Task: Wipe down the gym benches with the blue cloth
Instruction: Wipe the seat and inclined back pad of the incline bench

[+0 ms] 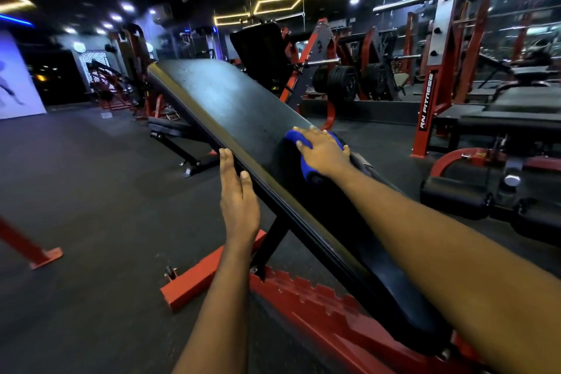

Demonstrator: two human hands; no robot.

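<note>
Head view: flat hand presses blue cloth on inclined bench pad

Head camera looks down over a dark rubber gym floor (91, 191) under yellow ceiling light strips. A long black bench (243, 106) fills the middle of the picture, its pad tilted so that the far end rises toward the upper left. It stands on a red steel frame (318, 297) with a toothed adjustment rail below the pad. A tall red rack (428, 106) lettered "RN FITNESS" stands at the right, with black weight plates (343, 82) on a machine behind the pad. A second, low black bench (170, 127) stands on the floor just past the pad's left side.

Both forearms are bare. The left hand (238, 194) lies along the pad's left edge, fingers straight and together against the side, thumb resting on the top rim; it holds nothing. The right hand (323, 152) is laid flat, fingers spread and straight, pressing down on the blue cloth (306, 167).

The cloth lies bunched on the pad near its right edge, about halfway along its length, with blue showing above the fingertips and below the palm.
</note>
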